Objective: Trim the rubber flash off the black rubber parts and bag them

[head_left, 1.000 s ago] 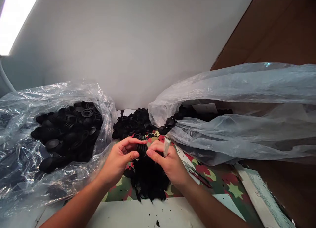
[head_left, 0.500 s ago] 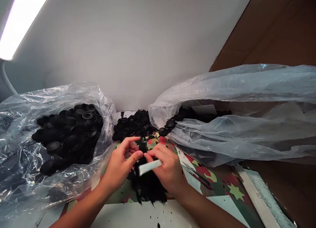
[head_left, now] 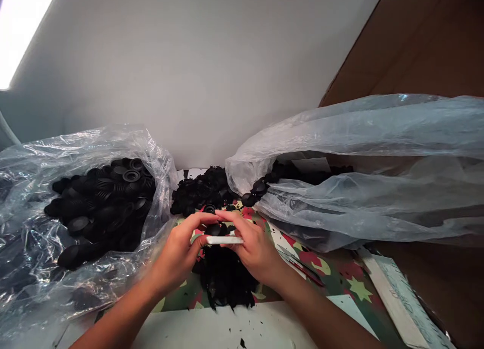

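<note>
Clear plastic bag (head_left: 164,170), left of the grip, holds heaped black ribbed parts (head_left: 102,202). The person's left hand (head_left: 186,243) pinches one black part (head_left: 214,230) between thumb and fingers, the piece sitting between both hands. Black scraps (head_left: 227,283) lie below. The right hand (head_left: 251,244) clamps a white strip (head_left: 223,240); a slim red tool (head_left: 308,273) lies beyond it, farther right.

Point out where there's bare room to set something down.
The white board at the bottom, below the black scraps, is bare but for specks. Patterned cloth also shows between the red tool and pale strip. Crowded: around left hand and right hand, and the black heap between left bag and right bag.
</note>
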Demonstrator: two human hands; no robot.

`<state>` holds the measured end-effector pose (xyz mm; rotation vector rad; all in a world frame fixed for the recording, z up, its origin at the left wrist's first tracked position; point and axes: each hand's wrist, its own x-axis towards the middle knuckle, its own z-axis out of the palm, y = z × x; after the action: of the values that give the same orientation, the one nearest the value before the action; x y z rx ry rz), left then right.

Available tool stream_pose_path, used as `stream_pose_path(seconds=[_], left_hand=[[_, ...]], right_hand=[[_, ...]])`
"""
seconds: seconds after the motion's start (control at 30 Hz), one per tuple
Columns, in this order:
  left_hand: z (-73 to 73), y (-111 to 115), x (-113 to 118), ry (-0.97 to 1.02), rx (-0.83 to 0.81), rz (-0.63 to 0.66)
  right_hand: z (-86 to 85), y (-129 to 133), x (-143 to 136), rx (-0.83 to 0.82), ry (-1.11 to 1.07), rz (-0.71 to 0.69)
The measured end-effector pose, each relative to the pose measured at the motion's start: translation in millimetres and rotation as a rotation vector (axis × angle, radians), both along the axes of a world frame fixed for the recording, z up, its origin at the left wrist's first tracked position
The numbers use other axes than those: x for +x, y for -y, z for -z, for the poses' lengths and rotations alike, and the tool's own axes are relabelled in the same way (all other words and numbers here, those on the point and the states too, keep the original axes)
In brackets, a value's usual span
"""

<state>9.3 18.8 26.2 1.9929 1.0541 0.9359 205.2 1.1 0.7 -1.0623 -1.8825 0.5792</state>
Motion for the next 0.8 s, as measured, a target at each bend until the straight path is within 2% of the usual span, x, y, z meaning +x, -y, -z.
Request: stream_pose_path(seconds=[0.1, 0.27, 0.4, 0.6, 0.7, 0.8], left_hand=[[0.0, 2.5, 0.6, -0.068, 0.1, 0.053], [0.8, 4.1, 0.7, -0.11, 0.167, 0.041], [-2.2, 1.9, -1.4, -0.132, 0.179, 0.113], [-10.0, -3.0, -5.6, -0.163, 0.084, 0.218], [-11.7, -3.0, -6.1, -0.156, 0.053, 0.168], [-12.7, -2.1, -4.4, -0.118, 0.012, 0.072]], right_hand=[[4.2, -2.8, -0.6, 0.063, 0.138, 0.04], [8.9, -4.9, -0.4, 0.115, 0.412, 0.131], [11.2, -5.9, -0.1, 0.238, 0.6, 0.096], [9.5, -3.9, -3.8, 0.42, 0.499, 0.058], [5.4, -2.6, -4.5, 0.435, 0.439, 0.001], [1.5, -1.5, -2.7, 0.358, 0.386, -0.064]])
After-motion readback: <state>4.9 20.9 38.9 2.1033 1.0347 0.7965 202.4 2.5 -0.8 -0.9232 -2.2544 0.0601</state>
